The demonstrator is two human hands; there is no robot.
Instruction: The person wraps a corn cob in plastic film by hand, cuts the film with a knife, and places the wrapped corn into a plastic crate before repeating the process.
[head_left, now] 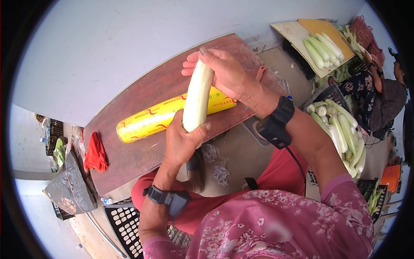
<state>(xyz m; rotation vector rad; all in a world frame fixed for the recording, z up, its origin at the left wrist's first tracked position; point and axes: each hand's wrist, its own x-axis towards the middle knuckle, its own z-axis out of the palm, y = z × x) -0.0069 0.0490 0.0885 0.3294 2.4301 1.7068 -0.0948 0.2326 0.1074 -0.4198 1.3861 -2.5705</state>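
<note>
A pale, finely ribbed ear of corn (197,97) is held upright, slightly tilted, between my two hands over the near side of the table. My left hand (183,140) wraps its lower end, the thumb across the front. At the top, my right hand (226,73) has its thumb over the tip and its fingers behind it, partly hidden by the ear. Behind the ear, a yellow roll of cling film (157,117) with red print lies across the dark red table (142,159).
A red cloth (95,153) lies at the table's left end. At right, pale green ears fill a crate (345,129), and several more lie on a board (323,49). Another person (379,95) sits beyond the crate. A black crate (125,228) stands at lower left.
</note>
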